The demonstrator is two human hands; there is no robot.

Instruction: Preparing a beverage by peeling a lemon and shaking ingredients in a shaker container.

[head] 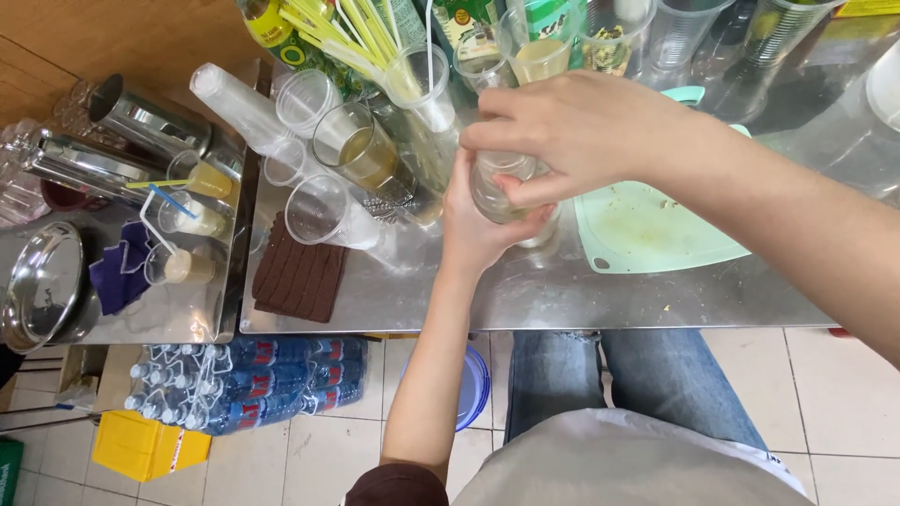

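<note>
- Nearest the camera: grey shirt (619,464) and blue jeans (647,379) of the person, standing at a steel counter (525,300).
- Left hand (483,220) comes up from below, palm cupped around the side and bottom of a small clear glass (497,183), fingers curled shut on it.
- Right hand (572,131) reaches in from the right, clamped over the glass's top, thumb and fingers pinching the rim; cannot tell if it holds anything else.
- Glass looks roughly upright, long axis running away from the camera, mouth towards the right hand; contents unclear, pale.
- Glass sits between both hands, just above the counter, beside the left edge of a mint-green cutting board (656,234).
- Clear cup (361,150) holds amber liquid; another cup (539,56) behind holds pale yellow liquid.
- Empty plastic cup (323,211) lies tilted near a brown cloth (300,272).
- Yellow straws (342,33) fan out of a container at the back.
- Shrink-wrapped water bottles (244,384) lie on the tiled floor beside a yellow crate (145,445).
</note>
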